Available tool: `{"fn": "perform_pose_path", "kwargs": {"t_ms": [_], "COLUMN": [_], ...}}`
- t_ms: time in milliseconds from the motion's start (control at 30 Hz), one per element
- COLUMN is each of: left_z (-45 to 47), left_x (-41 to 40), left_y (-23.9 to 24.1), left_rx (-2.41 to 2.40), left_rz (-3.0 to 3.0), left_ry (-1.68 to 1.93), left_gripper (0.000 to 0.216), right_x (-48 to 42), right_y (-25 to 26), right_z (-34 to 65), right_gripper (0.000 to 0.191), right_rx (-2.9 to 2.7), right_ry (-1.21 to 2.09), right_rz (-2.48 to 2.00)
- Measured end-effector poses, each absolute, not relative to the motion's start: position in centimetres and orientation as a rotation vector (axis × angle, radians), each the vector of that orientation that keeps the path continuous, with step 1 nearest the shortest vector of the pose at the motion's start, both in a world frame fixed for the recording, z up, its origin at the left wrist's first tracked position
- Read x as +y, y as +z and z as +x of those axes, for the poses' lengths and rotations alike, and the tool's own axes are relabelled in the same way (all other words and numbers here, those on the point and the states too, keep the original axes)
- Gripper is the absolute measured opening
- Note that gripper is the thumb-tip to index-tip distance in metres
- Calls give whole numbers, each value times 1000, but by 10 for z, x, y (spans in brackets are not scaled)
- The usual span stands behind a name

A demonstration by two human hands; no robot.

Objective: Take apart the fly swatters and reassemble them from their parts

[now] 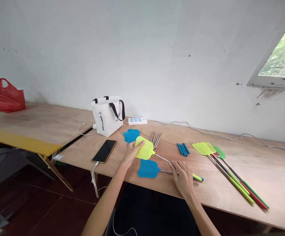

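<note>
My left hand (132,151) grips the yellow-green mesh head of a fly swatter (144,148), whose metal rod runs right to a yellow handle tip (198,178). My right hand (183,178) lies over that rod and over the rod of a blue fly swatter (148,168) flat on the wooden table (231,203); whether it grips either rod I cannot tell. Further back lie loose blue swatter heads (131,135), several bare metal rods (156,139) and blue handle sleeves (183,149).
Finished swatters (231,173) with yellow, green and red handles lie at the right. A phone (104,150) on a cable, a white tote bag (107,114) and a power strip (137,121) sit at the left and back. A red plastic bag (7,95) rests far left.
</note>
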State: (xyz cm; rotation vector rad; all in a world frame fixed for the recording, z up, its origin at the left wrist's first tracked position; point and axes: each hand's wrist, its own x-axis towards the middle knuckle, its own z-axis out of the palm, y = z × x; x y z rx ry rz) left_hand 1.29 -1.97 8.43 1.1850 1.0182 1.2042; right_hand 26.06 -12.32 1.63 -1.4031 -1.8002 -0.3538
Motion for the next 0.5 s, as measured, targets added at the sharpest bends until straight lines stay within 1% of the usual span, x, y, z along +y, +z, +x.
{"fn": "perform_pose_path", "kwargs": {"t_ms": [300,500], "left_z": [17,16], "left_x": [-21,-20], "left_y": [80,81], "left_rx": [947,963], "left_rz": [1191,1182], "left_ry": [1174,1183], "left_gripper": [56,57], "right_x": [-125,-126], "right_y": [19,20], "right_z": [259,258], "right_gripper": [32,27], "right_rx": [-1802,-1770], "right_ry": [-339,-304], "right_rz": [-1426,-1444]}}
